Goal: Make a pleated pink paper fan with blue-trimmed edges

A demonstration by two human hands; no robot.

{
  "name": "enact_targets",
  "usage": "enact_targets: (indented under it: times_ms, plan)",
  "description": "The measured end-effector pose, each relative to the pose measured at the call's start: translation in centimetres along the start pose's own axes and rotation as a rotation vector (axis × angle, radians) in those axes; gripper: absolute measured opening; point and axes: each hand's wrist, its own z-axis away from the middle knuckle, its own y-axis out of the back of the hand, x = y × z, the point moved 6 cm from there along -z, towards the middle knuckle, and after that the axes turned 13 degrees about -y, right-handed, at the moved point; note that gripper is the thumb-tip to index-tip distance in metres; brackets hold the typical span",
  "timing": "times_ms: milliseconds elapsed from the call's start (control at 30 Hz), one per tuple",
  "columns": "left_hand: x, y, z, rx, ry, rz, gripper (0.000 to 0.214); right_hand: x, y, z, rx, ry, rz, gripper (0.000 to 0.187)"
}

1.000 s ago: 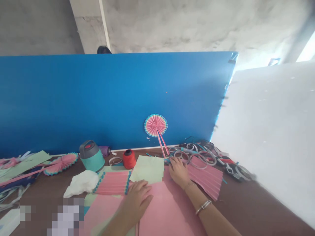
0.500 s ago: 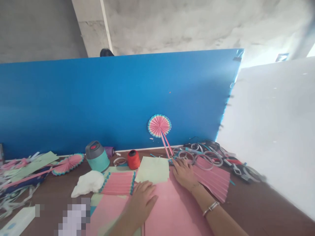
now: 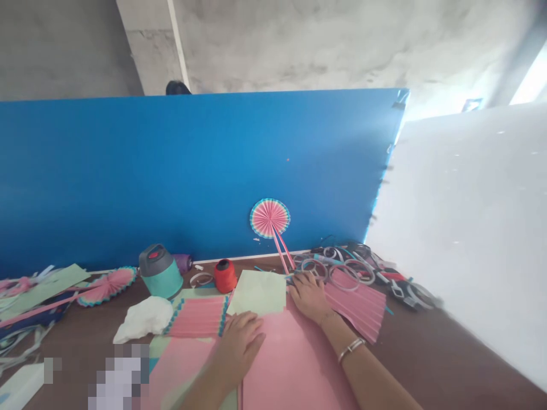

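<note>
From the middle, a blue wall [image 3: 205, 154] is seen at twelve o'clock, a white wall [image 3: 465, 222] at three, a green bottle [image 3: 162, 280] at eight.

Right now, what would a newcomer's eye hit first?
Probably the round pink fan, centre, against the blue board. Then the left hand at the left edge of the pink paper, the right hand near its far right corner. Behind, left of centre, stands a red spool.

no lettering, label, brand, number or sign can be read anywhere.
</note>
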Motion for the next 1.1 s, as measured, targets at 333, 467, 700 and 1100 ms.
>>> enact_targets:
  times_ms: [333,467,700,1100]
  plan:
    - [-0.8,-0.3,0.1,0.027,0.026,0.004,0.035,2.2,1.0,-1.0,0.100,-0.146,-0.481,0.043]
    - [-1.2,-0.1,0.0,0.092,0.048,0.080,0.035,2.8,3.0,-1.3,0.047,-0.110,-1.001,0.045]
    - [-2.2,0.9,0.1,0.320,0.278,0.577,0.044,-3.8,7.3,2.1,-0.138,0.253,-0.939,0.045]
    - [-1.0,2.5,-0.1,0.399,0.484,0.951,0.027,-8.6,7.6,7.0,-0.220,0.537,-0.668,0.043]
